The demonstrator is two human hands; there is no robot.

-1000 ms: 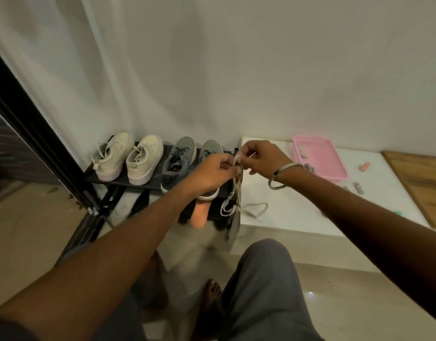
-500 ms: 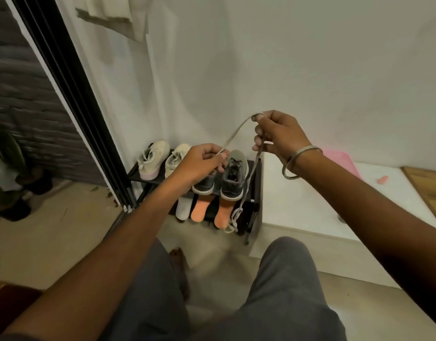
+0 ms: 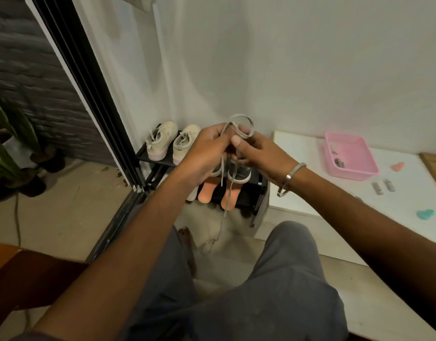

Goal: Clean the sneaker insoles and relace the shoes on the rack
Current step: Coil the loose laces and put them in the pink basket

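Note:
A grey shoelace [image 3: 239, 119] loops above my two hands, and its ends hang down past the rack toward the floor. My left hand [image 3: 207, 148] grips the lace from the left. My right hand [image 3: 256, 151] pinches it from the right, close against the left hand. Behind them stands a low black shoe rack [image 3: 260, 195]. A cream pair of sneakers [image 3: 172, 143] sits on its top shelf at the left. The grey sneakers [image 3: 242, 172] are mostly hidden behind my hands. Two orange insoles [image 3: 207, 194] lean on the lower shelf.
A white platform [image 3: 310, 183] lies to the right with a pink tray [image 3: 349, 156], small packets and coloured bits on it. A black sliding-door frame [image 3: 89, 94] and potted plants [image 3: 13, 148] are at the left. My knees fill the foreground; a wooden chair edge [image 3: 20, 271] is at lower left.
My hands have come together again, gathering the stretched lace into a loop above them. The view has tilted down and shifted a little.

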